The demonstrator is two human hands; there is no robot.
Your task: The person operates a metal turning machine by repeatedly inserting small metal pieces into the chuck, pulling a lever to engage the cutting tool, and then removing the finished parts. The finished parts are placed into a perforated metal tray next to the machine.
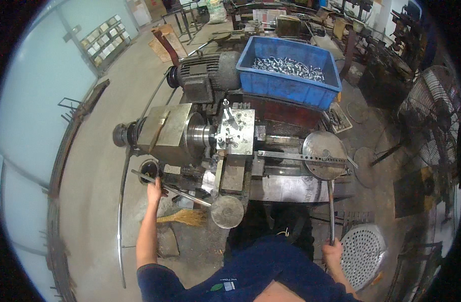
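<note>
My left hand [155, 191] is closed around a metal lever [186, 196]. This bar slants down to a round steel disc [227, 212] at the front of a small lathe. On the other side, my right hand [333, 250] grips the lower end of a long handle [331, 211], which hangs from a larger round plate [325, 155]. A perforated flat bar [283, 156] runs from that plate toward the lathe's tool block [240, 132]. The spindle [199, 135] faces the block from the left, beside the boxy headstock [165, 132].
Behind the lathe, a blue bin [288, 87] holds many small shiny metal parts. An electric motor [205, 70] sits left of it. At right stand a caged fan [432, 113] and a perforated seat [362, 254]. A straw broom [186, 217] lies on the floor under my left arm.
</note>
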